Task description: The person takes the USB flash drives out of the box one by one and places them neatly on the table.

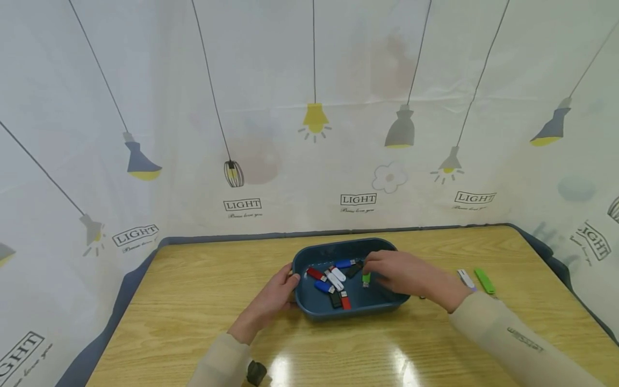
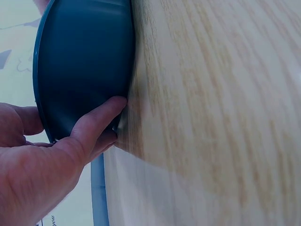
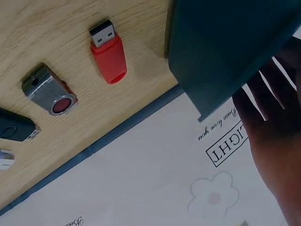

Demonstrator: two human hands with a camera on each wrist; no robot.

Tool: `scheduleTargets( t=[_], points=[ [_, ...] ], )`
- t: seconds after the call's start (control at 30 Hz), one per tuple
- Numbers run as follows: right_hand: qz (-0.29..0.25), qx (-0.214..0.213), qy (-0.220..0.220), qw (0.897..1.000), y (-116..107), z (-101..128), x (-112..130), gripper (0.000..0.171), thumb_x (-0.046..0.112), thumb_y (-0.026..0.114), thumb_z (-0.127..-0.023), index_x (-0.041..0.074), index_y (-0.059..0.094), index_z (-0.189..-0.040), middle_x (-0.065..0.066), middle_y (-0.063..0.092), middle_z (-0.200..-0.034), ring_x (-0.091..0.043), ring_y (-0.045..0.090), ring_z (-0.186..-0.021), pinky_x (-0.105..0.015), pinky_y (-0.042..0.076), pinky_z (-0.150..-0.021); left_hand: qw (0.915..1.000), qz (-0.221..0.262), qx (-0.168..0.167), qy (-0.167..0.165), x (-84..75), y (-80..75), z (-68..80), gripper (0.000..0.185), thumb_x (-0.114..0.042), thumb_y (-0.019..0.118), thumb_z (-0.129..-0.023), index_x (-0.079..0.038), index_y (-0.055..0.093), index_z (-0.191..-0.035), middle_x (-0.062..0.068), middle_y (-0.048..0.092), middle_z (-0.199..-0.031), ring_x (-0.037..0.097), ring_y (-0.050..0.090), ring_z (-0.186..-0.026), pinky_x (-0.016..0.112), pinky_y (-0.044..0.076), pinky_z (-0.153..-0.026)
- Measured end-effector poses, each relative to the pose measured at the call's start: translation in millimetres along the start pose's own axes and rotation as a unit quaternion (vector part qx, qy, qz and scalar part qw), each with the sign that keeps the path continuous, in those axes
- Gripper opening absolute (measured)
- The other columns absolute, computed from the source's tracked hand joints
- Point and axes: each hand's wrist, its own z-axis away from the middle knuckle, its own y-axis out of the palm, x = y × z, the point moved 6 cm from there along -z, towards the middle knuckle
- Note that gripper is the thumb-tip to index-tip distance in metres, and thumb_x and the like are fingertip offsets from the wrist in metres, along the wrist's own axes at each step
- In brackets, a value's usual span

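A dark blue plastic bin (image 1: 309, 314) stands on the table with several USB flash drives inside: blue (image 1: 345, 264), red (image 1: 316, 274), white (image 1: 335, 280) and black (image 1: 335, 299). My left hand (image 1: 275, 293) grips its left end, thumb at the rim and fingers along the outer wall, as the left wrist view also shows (image 2: 51, 169). My right hand (image 1: 401, 271) reaches over the right end into the bin. Its fingers pinch a green USB flash drive (image 1: 366, 279), metal plug toward me. In the right wrist view the bin's wall hides the fingertips.
Right of the bin lie a white flash drive (image 1: 466, 279) and a green one (image 1: 484, 281). The right wrist view shows a red one (image 3: 109, 59), a silver swivel one (image 3: 49, 89) and a dark one (image 3: 16, 126). A printed curtain (image 1: 271, 123) hangs behind the table (image 1: 193, 301).
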Motion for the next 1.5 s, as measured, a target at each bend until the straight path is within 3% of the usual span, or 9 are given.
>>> scheduleTargets(
  t=[0.4,0.93,1.5],
  points=[
    [-0.013,0.045,0.0,0.999,18,-18,-1,0.02,0.004,0.079,-0.09,0.01,0.076,-0.109,-0.002,0.068,-0.111,-0.017,0.068,-0.098,-0.034,0.06,-0.084,1.0,0.0,0.001,0.003,0.5,0.1,-0.5,0.054,-0.019,0.033,-0.115,-0.001,0.018,-0.163,0.031,0.031,-0.161,0.045,0.051,-0.134,0.055,0.056,-0.096],
    [0.064,0.054,0.023,0.996,30,-27,-6,0.018,0.013,0.083,-0.088,0.014,0.078,-0.105,0.0,0.071,-0.102,-0.02,0.067,-0.094,-0.04,0.059,-0.086,1.0,0.005,0.004,0.006,1.1,0.5,-0.4,0.054,-0.018,0.033,-0.115,-0.001,0.018,-0.164,0.031,0.034,-0.16,0.044,0.053,-0.132,0.056,0.056,-0.097],
    [-0.004,0.07,0.043,0.997,34,-28,-9,0.022,0.011,0.083,-0.088,0.012,0.074,-0.108,-0.001,0.065,-0.104,-0.018,0.065,-0.096,-0.037,0.059,-0.085,1.0,-0.004,-0.004,-0.003,1.4,-0.2,0.0,0.055,-0.02,0.034,-0.115,-0.002,0.018,-0.164,0.031,0.033,-0.161,0.044,0.051,-0.133,0.055,0.056,-0.097]
  ],
)
